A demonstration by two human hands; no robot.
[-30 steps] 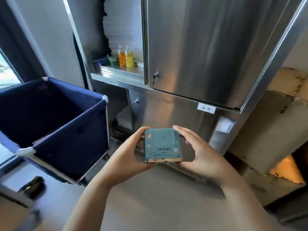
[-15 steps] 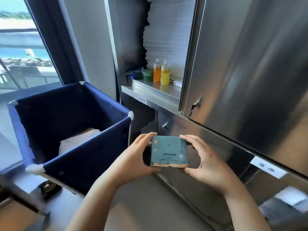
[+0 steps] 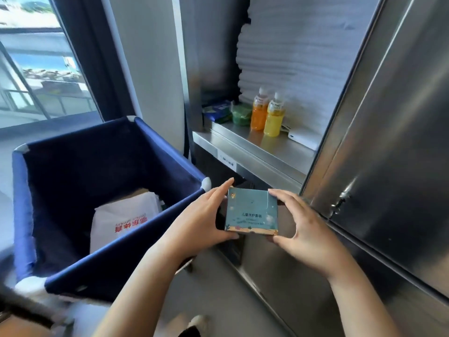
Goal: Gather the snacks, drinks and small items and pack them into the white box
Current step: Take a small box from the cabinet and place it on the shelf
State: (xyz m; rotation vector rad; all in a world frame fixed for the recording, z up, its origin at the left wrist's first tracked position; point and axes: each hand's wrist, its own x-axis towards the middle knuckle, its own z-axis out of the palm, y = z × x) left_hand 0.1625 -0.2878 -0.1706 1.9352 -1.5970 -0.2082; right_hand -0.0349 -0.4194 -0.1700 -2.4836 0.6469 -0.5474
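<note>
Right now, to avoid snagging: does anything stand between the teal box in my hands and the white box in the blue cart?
Yes: the blue fabric cart's near wall rises between the flat teal cardboard box, held in left hand and right hand outside it, and the white red-lettered box inside.

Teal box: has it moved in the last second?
Yes. The teal box has shifted left, away from the door latch and toward the blue cart.

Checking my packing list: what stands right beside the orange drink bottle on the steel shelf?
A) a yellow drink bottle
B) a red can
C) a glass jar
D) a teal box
A: the yellow drink bottle stands next to the orange drink bottle on the steel shelf.
</note>
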